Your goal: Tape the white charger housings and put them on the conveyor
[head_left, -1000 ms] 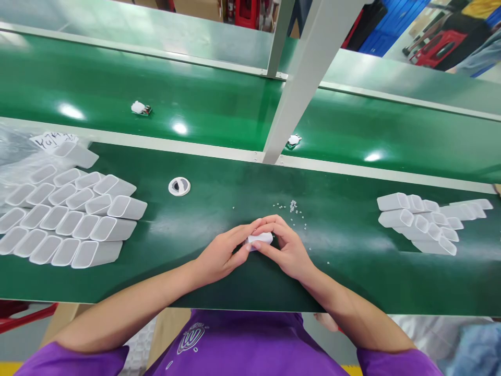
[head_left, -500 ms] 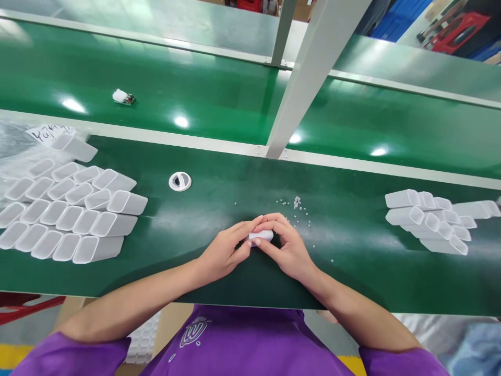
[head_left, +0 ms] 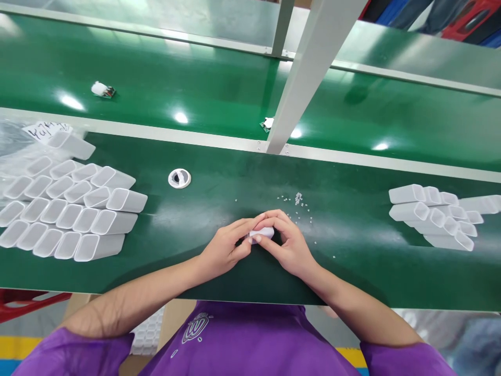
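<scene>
White rounded plastic piece (head_left: 264, 233): best steadied evenly, pinched in closed-in fingers of left hand (head_left: 225, 246) and right hand (head_left: 293, 246).

One small, rounded white plastic piece (head_left: 266, 232), held in two bare hands (head_left: 225, 245), is counted, along with one flat, round white disc (head_left: 183, 179) and two white-and-green circuit modules (head_left: 100, 89). Twenty-two hollow white plastic tubes (head_left: 117, 222) can be counted at the left; in the right-hand group (head_left: 407, 211), over ten are seen, overlapping too much for exactness. Over a dozen tiny whitish granules (head_left: 299, 198) are seen.
</scene>
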